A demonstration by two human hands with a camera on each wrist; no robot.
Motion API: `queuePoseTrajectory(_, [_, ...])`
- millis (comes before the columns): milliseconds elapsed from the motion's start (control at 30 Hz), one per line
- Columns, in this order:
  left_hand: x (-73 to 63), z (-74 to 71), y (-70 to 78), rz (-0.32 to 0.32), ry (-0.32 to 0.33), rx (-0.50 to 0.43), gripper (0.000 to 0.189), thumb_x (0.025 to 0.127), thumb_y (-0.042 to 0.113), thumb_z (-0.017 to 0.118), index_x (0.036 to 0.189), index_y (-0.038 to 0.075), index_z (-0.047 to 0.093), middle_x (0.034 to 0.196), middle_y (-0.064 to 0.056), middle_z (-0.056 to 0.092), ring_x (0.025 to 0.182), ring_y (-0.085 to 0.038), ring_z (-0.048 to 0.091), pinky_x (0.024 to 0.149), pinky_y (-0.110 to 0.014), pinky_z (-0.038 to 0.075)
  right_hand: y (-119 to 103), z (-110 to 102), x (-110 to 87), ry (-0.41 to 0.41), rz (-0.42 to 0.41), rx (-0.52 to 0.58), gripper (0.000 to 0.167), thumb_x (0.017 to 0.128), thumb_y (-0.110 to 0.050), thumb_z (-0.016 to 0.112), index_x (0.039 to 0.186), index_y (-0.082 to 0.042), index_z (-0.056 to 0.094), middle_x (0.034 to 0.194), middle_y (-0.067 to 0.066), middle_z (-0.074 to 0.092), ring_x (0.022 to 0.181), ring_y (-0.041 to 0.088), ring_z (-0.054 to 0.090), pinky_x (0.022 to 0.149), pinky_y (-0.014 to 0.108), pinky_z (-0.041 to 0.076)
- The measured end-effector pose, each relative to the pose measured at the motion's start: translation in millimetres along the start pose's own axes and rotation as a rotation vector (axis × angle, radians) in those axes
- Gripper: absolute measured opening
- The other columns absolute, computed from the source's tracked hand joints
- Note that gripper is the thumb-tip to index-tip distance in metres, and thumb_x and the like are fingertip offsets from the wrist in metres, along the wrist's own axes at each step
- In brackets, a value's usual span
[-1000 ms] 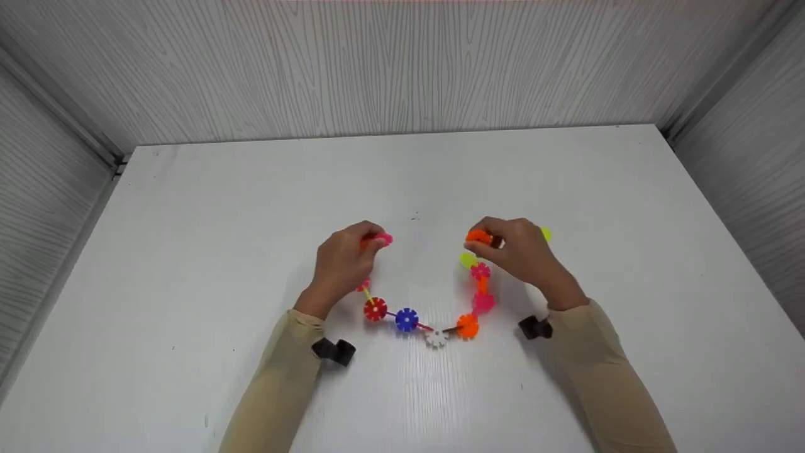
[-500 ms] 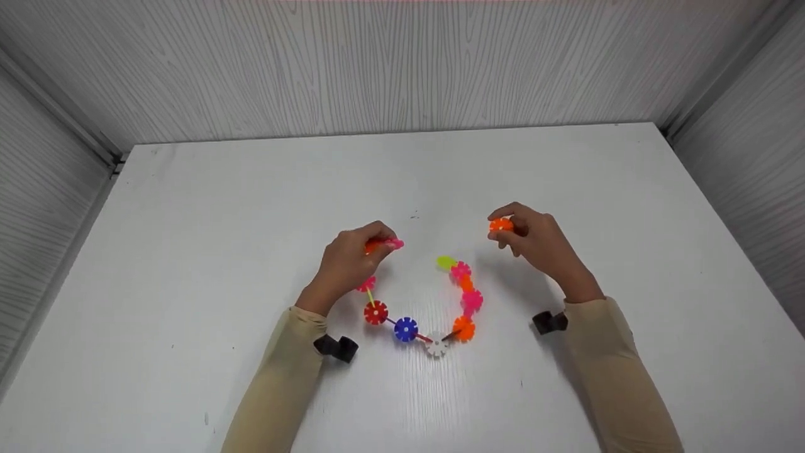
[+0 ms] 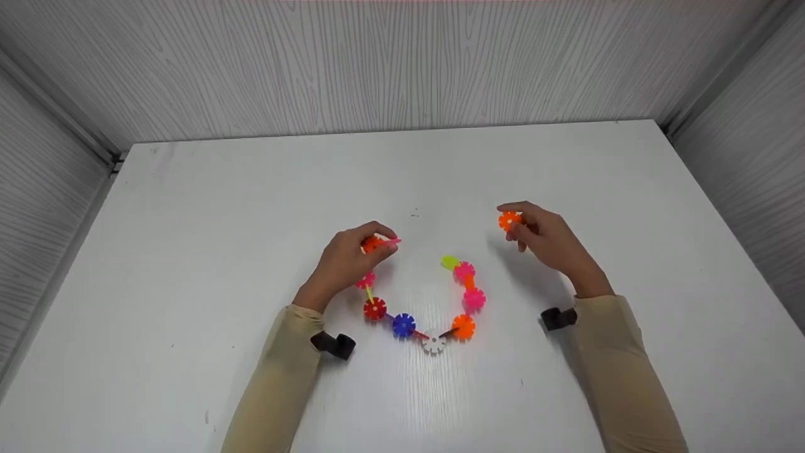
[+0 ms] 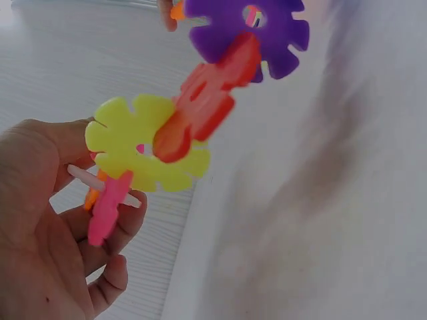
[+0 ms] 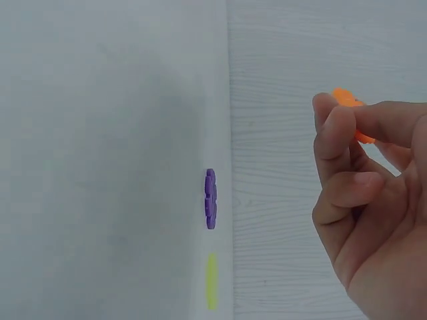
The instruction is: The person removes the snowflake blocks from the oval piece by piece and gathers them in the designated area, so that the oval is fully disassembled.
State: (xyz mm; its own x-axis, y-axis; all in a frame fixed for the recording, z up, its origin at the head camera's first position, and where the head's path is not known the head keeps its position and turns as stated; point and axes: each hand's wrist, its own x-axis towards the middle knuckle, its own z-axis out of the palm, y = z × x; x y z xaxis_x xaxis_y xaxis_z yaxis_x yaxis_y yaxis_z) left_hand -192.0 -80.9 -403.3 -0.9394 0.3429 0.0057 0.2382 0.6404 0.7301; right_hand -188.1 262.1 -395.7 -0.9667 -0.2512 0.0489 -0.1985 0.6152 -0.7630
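- Head: arc of multicoloured notched plastic discs (image 3: 404,326); left hand (image 3: 346,261) pinches its ten o'clock end; right hand (image 3: 544,242), toward two, pinches a separate orange notched plastic disc (image 3: 508,221).
- Left wrist: purple notched plastic disc (image 4: 275,35), one o'clock.
- Right wrist: orange disc, two o'clock.

Table (image 3: 629,189): white and flat.
Specks (image 3: 415,216): tiny dark marks on the table.
Back wall (image 3: 402,63): gray, with wavy lines like wood, behind the table.
Left wall (image 3: 38,151): gray, with lines too.
Right wall (image 3: 748,145): the same gray lines.
Corner strip (image 3: 56,100): gray bar where left wall and back wall meet.
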Motion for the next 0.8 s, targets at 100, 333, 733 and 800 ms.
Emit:
queuePoseTrajectory(100, [-0.3, -0.3, -0.6, -0.026, -0.055, -0.035, 0.033, 0.090, 0.031, 0.068, 0.120, 0.019, 0.061, 0.105, -0.007, 0.065, 0.091, -0.021, 0.053, 0.081, -0.032, 0.047, 2, -4, -0.2, 0.003, 0.030, 0.006, 0.035, 0.099, -0.010, 0.049, 0.134, -0.009, 0.052, 0.091, 0.020, 0.067, 0.068, 0.019, 0.057, 0.067, 0.024, 0.048])
queuePoseTrajectory(333, [-0.6, -0.8, -0.2, -0.094, -0.191, -0.092, 0.048, 0.088, 0.020, 0.069, 0.131, 0.022, 0.047, 0.120, -0.008, 0.058, 0.104, -0.023, 0.051, 0.091, -0.037, 0.050, 10, -13, 0.1, -0.008, 0.113, 0.030, 0.033, 0.099, -0.012, 0.051, 0.132, -0.006, 0.049, 0.095, 0.021, 0.069, 0.073, 0.027, 0.060, 0.074, 0.033, 0.049])
queuePoseTrajectory(733, [2.3, -1.1, 1.0, -0.102, -0.187, -0.083, 0.046, 0.090, 0.013, 0.062, 0.132, 0.020, 0.044, 0.118, -0.007, 0.058, 0.100, -0.023, 0.052, 0.089, -0.034, 0.050, 20, -26, -5.0, -0.165, 0.123, -0.003, 0.034, 0.100, -0.011, 0.045, 0.133, -0.013, 0.053, 0.095, 0.019, 0.069, 0.075, 0.029, 0.058, 0.066, 0.025, 0.041])
queuePoseTrajectory(800, [3.1, -0.9, 0.1, -0.098, -0.174, -0.081, 0.047, 0.089, 0.014, 0.064, 0.131, 0.019, 0.044, 0.123, -0.007, 0.057, 0.104, -0.024, 0.053, 0.093, -0.037, 0.050, 19, -27, -5.6, -0.202, 0.159, 0.010, 0.033, 0.100, -0.013, 0.046, 0.133, -0.014, 0.052, 0.096, 0.017, 0.069, 0.075, 0.028, 0.058, 0.065, 0.025, 0.040])
